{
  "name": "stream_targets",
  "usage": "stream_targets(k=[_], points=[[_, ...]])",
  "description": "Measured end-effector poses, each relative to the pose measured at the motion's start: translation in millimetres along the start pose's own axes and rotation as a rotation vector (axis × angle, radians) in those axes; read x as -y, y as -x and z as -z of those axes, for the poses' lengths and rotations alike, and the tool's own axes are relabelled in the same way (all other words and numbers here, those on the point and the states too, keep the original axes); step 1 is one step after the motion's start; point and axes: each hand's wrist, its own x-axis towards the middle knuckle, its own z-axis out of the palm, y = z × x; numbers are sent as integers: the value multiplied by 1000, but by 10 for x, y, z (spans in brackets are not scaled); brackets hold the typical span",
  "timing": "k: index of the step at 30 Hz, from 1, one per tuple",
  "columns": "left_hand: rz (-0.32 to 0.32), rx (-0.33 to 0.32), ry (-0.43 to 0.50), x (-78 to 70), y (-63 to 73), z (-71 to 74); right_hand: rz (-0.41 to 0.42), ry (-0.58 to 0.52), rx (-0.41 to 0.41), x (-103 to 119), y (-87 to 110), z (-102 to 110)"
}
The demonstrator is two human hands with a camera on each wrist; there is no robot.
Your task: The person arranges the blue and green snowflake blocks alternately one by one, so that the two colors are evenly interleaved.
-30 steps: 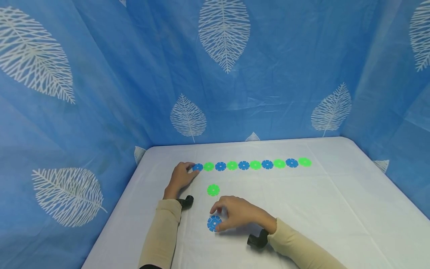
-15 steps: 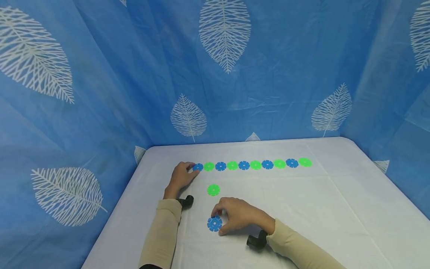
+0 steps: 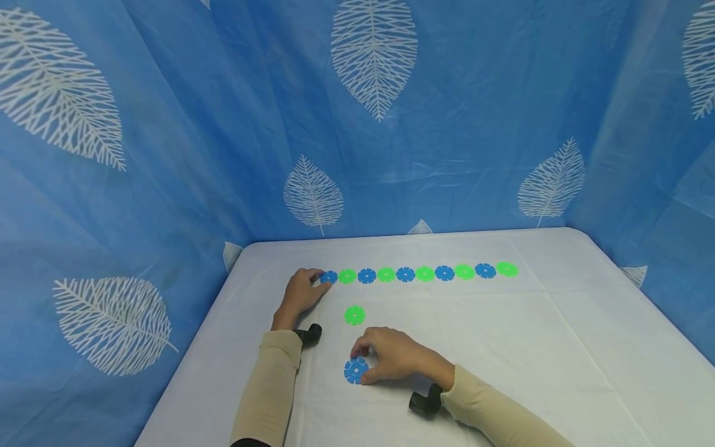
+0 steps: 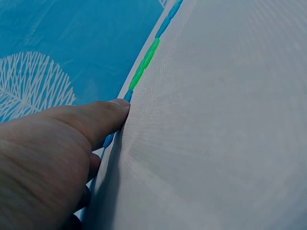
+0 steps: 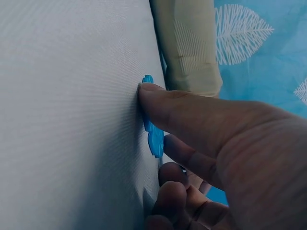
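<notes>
At the left end of a row of flat, notched plastic discs, my left hand (image 3: 302,290) holds a blue disc (image 3: 329,277) by its edges between thumb and fingers. In the left wrist view, the thumb (image 4: 108,115) touches that disc low against the cloth. Nearer the front, my right hand (image 3: 393,354) pinches another blue disc (image 3: 355,370) at its right side. That disc (image 5: 154,139) looks doubled or overlapped in the right wrist view, with the thumb on its edge. Between the hands a single green disc (image 3: 354,315) lies flat.
The row continues rightward with alternating green (image 3: 347,276) and blue discs (image 3: 367,276), ending in a green disc (image 3: 507,269). All lie on a white-covered table (image 3: 475,335). Blue leaf-patterned curtains (image 3: 436,155) hang at the back and sides. Each wrist wears a black device (image 3: 427,400).
My right thumb slid off the blue disc to the right, then came back onto its edge. The left hand and the row stay where they were.
</notes>
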Motion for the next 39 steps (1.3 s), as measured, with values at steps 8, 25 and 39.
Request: stream_targets(k=[8,25,39], points=[[0,-2,8,6,2,-4,4,19,-7,-21,-8,-22],[11,6,7,18,-3,-15,176,309,-100,33,7,-36],[-5,3,-4,30,-15,-7,251,403,-223,-9,9,59]])
